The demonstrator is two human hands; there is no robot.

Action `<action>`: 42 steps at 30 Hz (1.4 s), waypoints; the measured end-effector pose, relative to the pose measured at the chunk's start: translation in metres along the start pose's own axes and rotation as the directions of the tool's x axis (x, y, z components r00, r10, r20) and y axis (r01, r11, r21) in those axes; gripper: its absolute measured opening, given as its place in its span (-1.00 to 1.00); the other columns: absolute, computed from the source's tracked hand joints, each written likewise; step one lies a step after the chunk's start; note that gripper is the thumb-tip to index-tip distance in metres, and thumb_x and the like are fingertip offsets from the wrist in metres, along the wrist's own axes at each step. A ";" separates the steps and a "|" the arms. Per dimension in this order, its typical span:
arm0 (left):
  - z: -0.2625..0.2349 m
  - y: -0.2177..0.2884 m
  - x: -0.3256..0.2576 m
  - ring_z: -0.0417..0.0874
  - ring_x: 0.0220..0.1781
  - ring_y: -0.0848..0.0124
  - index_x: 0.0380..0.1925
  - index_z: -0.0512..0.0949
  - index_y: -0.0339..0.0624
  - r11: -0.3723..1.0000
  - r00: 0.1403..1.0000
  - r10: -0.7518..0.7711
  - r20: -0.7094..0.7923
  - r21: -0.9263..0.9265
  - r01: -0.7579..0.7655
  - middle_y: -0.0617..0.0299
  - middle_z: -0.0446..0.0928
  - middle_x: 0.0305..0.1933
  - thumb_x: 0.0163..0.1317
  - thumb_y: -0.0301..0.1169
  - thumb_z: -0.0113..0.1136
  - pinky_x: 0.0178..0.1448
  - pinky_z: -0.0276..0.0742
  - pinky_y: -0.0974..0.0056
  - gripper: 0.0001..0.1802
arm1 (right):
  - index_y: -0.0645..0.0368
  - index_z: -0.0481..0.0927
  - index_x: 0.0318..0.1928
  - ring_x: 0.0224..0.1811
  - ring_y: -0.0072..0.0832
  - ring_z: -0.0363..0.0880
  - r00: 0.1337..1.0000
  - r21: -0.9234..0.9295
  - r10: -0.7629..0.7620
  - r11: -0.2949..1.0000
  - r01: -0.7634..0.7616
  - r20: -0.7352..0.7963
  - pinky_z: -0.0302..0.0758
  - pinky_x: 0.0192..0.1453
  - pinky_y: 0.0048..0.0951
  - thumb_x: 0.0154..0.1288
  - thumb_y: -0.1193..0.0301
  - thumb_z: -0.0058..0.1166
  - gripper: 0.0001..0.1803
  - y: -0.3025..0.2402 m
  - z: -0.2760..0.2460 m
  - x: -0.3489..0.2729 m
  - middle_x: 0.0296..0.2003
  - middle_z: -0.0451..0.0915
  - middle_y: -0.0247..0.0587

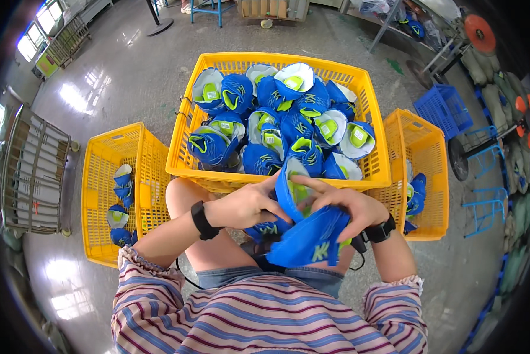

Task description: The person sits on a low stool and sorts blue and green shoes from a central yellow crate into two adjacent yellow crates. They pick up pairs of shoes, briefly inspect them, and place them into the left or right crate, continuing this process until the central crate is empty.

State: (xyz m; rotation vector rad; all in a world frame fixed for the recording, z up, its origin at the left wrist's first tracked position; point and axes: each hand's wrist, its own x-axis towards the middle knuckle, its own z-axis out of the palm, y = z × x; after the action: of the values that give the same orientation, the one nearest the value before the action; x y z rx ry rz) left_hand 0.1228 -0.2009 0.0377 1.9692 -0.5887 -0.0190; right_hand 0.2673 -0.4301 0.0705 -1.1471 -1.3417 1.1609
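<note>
Over my lap I hold a blue shoe upper (pixel 312 236) with lime-green lining. My left hand (pixel 250 205) grips its edge from the left. My right hand (pixel 350 206) has its fingers around the opening and side; part of the upper is hidden behind them. Another blue shoe upper (pixel 267 228) shows beneath my left hand, partly covered; I cannot tell whether that hand holds it too. Just beyond my hands, a yellow plastic crate (pixel 271 57) is filled with several blue shoe uppers (pixel 297 127), many with pale backing and green lining facing up.
Yellow crates stand at left (pixel 93 194) and right (pixel 433 194), each with several uppers inside. Farther right are a blue crate (pixel 445 109), blue stools (pixel 486 206) and a wheeled trolley (pixel 458 159). A metal rack cart (pixel 36 171) stands far left.
</note>
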 end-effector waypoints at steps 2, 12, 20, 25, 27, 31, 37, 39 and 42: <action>0.002 -0.001 0.006 0.42 0.13 0.04 -0.26 0.63 -0.02 0.995 1.000 -0.026 -0.012 0.098 0.027 -0.21 -0.01 0.34 -0.11 -0.62 0.23 0.13 0.40 0.16 -0.65 | 0.20 0.42 0.05 0.41 -0.18 -0.09 0.999 -0.136 0.003 0.991 0.003 0.037 0.04 0.33 -0.22 -0.19 0.31 0.34 -0.31 -0.006 0.000 0.005 0.30 0.04 0.14; 0.020 -0.010 0.012 0.64 -0.40 0.11 0.11 0.40 0.11 0.854 0.995 -0.027 -0.098 0.514 0.074 -0.21 -0.11 0.37 0.01 -0.53 0.07 -0.38 0.60 0.21 -0.43 | 0.06 0.33 0.20 0.31 -0.05 0.11 0.944 -0.443 0.101 0.864 -0.240 -0.314 0.12 0.32 -0.24 -0.23 0.38 0.27 -0.18 -0.018 0.025 0.020 0.30 -0.06 0.16; -0.147 -0.002 -0.125 0.48 -0.03 0.45 -0.03 0.46 -0.19 0.699 0.462 -0.226 -0.857 0.188 0.690 0.20 0.51 -0.06 0.14 -0.56 0.09 0.06 0.38 0.37 -0.66 | 0.15 0.25 0.22 0.08 -0.37 0.38 0.171 -0.046 -0.031 0.995 -0.089 -0.985 0.36 0.15 -0.35 -0.09 0.41 0.19 -0.24 -0.018 -0.070 -0.154 0.06 0.36 -0.18; -0.218 -0.057 -0.286 0.29 0.21 0.09 0.06 0.40 -0.09 0.033 0.384 -0.113 -0.916 0.383 0.923 -0.05 0.32 0.13 0.03 -0.53 0.15 0.26 0.19 0.15 -0.49 | 0.18 0.26 0.20 0.11 -0.27 0.35 0.195 -0.100 -0.323 -0.288 -0.952 -0.926 0.28 0.21 -0.31 0.11 0.36 0.14 -0.37 0.020 -0.148 -0.328 0.10 0.36 -0.07; -0.202 -0.061 -0.230 0.23 0.24 0.00 0.04 0.41 -0.03 -0.020 0.539 -0.047 -0.841 0.540 0.841 -0.07 0.30 0.15 -0.05 -0.52 0.21 0.29 0.11 0.00 -0.45 | 0.21 0.29 0.18 0.17 -0.24 0.31 0.208 -0.208 -0.222 -0.023 -0.978 -0.953 0.23 0.24 -0.33 0.16 0.31 0.12 -0.42 0.015 -0.163 -0.257 0.11 0.35 0.01; -0.160 -0.100 -0.064 0.20 0.25 0.01 -0.05 0.47 -0.02 0.465 0.856 -0.184 -0.483 0.725 0.508 0.08 0.34 0.15 -0.14 -0.47 0.29 0.28 0.12 0.01 -0.47 | 0.20 0.46 0.02 0.11 -0.25 0.40 0.760 -0.681 0.099 0.381 -0.625 -0.642 0.33 0.17 -0.35 0.00 0.42 0.20 -0.50 0.045 -0.179 -0.083 0.00 0.48 -0.06; -0.054 -0.154 0.098 0.39 0.12 0.02 0.20 0.22 0.05 0.631 0.908 -0.413 0.072 0.741 0.229 -0.04 0.29 0.15 -0.14 -0.34 0.32 0.06 0.44 0.07 -0.19 | -0.08 0.56 -0.22 0.04 -0.45 0.40 0.976 -0.971 0.060 0.127 0.203 0.212 0.46 -0.10 -0.34 0.08 0.39 -0.07 -0.77 0.129 -0.101 0.076 -0.14 0.48 -0.41; -0.036 -0.178 0.109 0.46 0.01 -0.01 0.07 0.40 0.19 0.428 0.860 -0.511 -0.011 0.864 0.265 -0.01 0.34 0.02 -0.03 -0.41 0.18 -0.04 0.50 0.06 -0.44 | -0.14 0.57 -0.34 -0.02 -0.38 0.37 0.987 -0.989 0.066 -0.023 0.147 0.145 0.45 -0.20 -0.31 0.06 0.37 -0.04 -0.85 0.147 -0.097 0.064 -0.15 0.41 -0.37; -0.036 -0.197 0.107 0.52 -0.08 0.02 -0.12 0.56 0.19 0.393 0.780 -0.606 -0.155 0.794 0.464 0.00 0.36 -0.06 0.05 -0.47 0.03 -0.05 0.50 0.06 -0.63 | -0.11 0.58 -0.43 -0.10 -0.27 0.37 0.980 -0.993 0.165 0.025 -0.118 -0.113 0.47 -0.23 -0.31 0.06 0.37 -0.03 -0.89 0.151 -0.110 0.039 -0.20 0.39 -0.27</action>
State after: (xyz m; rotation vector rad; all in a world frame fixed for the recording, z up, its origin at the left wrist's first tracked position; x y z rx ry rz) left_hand 0.3042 -0.1459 -0.0875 3.0344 0.0479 -0.3941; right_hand 0.3823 -0.3698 -0.0699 -2.3243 -2.2051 0.0535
